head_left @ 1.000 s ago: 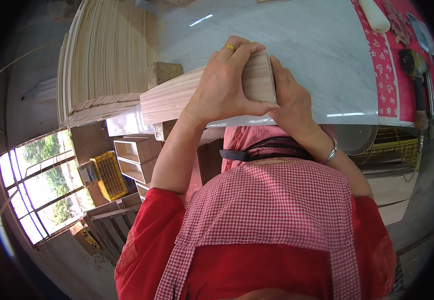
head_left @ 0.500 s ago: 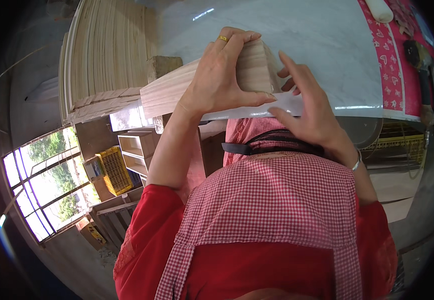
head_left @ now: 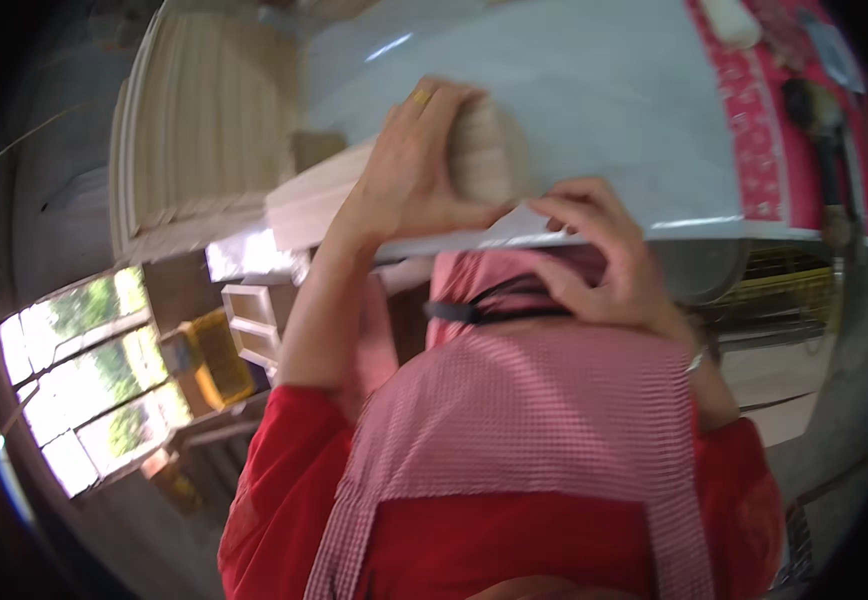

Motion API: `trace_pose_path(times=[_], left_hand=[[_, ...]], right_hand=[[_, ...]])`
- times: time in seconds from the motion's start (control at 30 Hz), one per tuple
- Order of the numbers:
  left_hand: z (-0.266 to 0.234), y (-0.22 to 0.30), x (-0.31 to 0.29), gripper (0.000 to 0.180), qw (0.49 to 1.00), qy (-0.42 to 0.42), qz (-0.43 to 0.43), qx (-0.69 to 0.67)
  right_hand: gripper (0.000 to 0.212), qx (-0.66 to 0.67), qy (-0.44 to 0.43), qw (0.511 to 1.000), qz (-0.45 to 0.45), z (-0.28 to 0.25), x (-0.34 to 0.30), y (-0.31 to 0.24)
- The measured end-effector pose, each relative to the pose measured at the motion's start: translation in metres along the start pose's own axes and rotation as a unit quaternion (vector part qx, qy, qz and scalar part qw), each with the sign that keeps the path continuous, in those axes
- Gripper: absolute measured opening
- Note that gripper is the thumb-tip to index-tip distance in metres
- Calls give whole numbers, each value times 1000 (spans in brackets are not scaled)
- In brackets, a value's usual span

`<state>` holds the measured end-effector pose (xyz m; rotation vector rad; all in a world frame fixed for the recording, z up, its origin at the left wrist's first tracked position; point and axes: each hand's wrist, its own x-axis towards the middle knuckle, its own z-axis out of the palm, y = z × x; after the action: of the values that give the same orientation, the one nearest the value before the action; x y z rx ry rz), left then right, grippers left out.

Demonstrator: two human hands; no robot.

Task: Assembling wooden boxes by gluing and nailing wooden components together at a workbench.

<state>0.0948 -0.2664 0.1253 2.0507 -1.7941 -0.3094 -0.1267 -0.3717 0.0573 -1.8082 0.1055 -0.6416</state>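
My left hand is closed over a pale wooden piece on the table. Its fingers reach across the far end, and its thumb lies along the near side. Striped grain shows on the wood; blur hides whether it is one block or several strips together. My right hand is at the table's near edge, fingers bent and thumb apart, with a gap between them. Its fingertips are close to my left thumb and to a whitish, shiny flap at the edge. Whether they touch the flap I cannot tell.
A tall stack of thin wooden boards stands at the left, beside a small brown block. A pink patterned cloth with a dark-headed tool and a white roll lies at the right of the grey table.
My right hand has moved down and back from the wooden piece to the table edge. My left hand keeps its grip on the wood. The whole view has shifted slightly and blurred.
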Motion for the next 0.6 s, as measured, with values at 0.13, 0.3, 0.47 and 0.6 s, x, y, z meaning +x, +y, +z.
trace_pose_path(times=[0.13,0.3,0.47,0.6], left_hand=[[0,4,-4,83,1000,-10,-22,-1],[2,3,-18,81,999,2,-33,12],[1,5,-16,81,999,-3,-39,14],[2,0,-4,81,1000,15,3,3]], right_hand=[[44,-42,95,995,11,-27,10,15],[25,-455,268,849,1,-165,54,70],[33,-610,123,740,256,-281,90,143],[46,-651,-27,706,277,-309,111,153]])
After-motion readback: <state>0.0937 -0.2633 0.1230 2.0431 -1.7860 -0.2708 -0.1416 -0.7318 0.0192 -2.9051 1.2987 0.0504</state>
